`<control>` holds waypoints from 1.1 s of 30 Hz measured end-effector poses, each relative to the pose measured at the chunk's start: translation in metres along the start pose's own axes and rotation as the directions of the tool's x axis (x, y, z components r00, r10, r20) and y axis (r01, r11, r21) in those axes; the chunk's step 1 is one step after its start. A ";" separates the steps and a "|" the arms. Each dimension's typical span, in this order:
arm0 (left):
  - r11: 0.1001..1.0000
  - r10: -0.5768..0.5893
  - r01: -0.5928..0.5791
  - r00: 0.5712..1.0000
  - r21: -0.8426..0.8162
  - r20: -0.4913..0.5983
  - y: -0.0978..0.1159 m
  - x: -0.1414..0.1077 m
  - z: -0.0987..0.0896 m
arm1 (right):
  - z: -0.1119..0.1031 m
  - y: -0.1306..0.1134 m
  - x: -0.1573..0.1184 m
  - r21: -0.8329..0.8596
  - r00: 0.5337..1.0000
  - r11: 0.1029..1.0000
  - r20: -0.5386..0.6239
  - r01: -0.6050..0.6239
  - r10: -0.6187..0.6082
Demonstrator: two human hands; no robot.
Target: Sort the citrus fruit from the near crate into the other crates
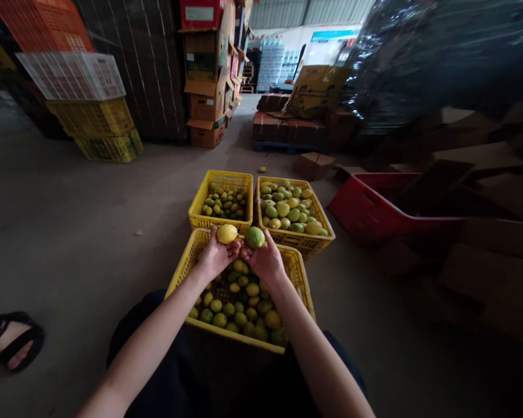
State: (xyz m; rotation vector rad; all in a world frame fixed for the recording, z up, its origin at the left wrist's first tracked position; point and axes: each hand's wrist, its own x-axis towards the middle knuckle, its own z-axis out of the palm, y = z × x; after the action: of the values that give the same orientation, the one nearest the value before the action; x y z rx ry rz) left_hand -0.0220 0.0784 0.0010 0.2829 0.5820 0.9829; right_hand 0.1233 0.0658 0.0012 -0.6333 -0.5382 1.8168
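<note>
My left hand (218, 255) holds a yellow lemon (227, 234) between thumb and fingers. Close beside it, my right hand (265, 258) grips a green lemon (255, 237). Both hands are above the near yellow crate (303, 284), which holds many green and yellow lemons (239, 307). Beyond it on the left, a second yellow crate (196, 217) has small fruit (226, 203) in it. To the right of that, a third yellow crate (326, 229) is piled with larger, green-yellow lemons (287, 203).
A red bin (370, 212) and cardboard boxes (483, 261) lie to the right. Stacked crates (96, 119) stand at the left, box stacks (204, 104) behind. One lemon (262, 169) lies on the floor. Another person's sandalled foot (15, 345) is at the left edge.
</note>
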 end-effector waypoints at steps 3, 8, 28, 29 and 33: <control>0.995 0.069 -0.067 0.997 0.077 -0.022 -0.001 0.000 0.003 | -0.001 0.003 0.001 -0.069 0.991 0.991 -0.065 0.111 -0.116; 0.737 0.580 -0.547 0.814 0.397 0.044 0.001 0.001 0.002 | 0.000 0.005 -0.001 -0.459 0.777 0.762 -0.209 0.458 -0.593; 0.951 0.269 -0.272 0.962 0.145 0.041 0.008 0.001 -0.004 | -0.002 -0.005 -0.004 -0.239 0.902 0.889 -0.091 0.392 -0.422; 0.958 0.254 -0.257 0.966 0.127 0.035 0.009 0.001 -0.005 | -0.002 -0.006 -0.004 -0.192 0.916 0.909 -0.090 0.369 -0.391; 0.969 0.232 -0.233 0.973 0.081 0.024 0.011 0.002 -0.006 | -0.006 -0.009 -0.003 -0.008 0.953 0.957 -0.086 0.290 -0.290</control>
State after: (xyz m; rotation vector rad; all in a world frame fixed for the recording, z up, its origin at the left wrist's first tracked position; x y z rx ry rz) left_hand -0.0324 0.0854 0.0010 0.4396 0.5869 1.1830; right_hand 0.1344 0.0664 0.0027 -0.5933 -0.5389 1.5071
